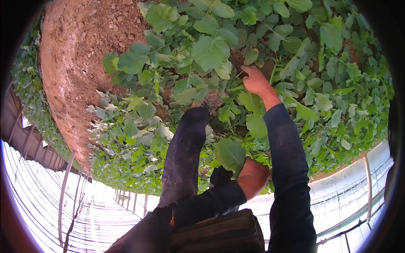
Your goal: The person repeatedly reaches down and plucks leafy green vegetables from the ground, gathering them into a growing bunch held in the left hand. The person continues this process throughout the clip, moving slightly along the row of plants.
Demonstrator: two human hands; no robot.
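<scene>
My left hand [254, 177] is curled in front of my body, closed around the stem of a broad green leaf [230, 155] that stands up beside the knuckles. Farther out, my right hand [257, 81] reaches down among the leafy green plants [210, 52]. Its index fingertip is at a small oval leaf [251, 57] near bare soil. The other fingers are folded under, so I cannot see whether they grip a stem. A thick pale green stalk [273, 72] rises just right of this hand.
My dark-trousered leg [186, 148] is planted among the crop. A bare soil path [79, 63] runs along the left, with another plant row [28, 69] beyond it. Greenhouse posts [65, 196] and a translucent cover [341, 189] curve around the rim.
</scene>
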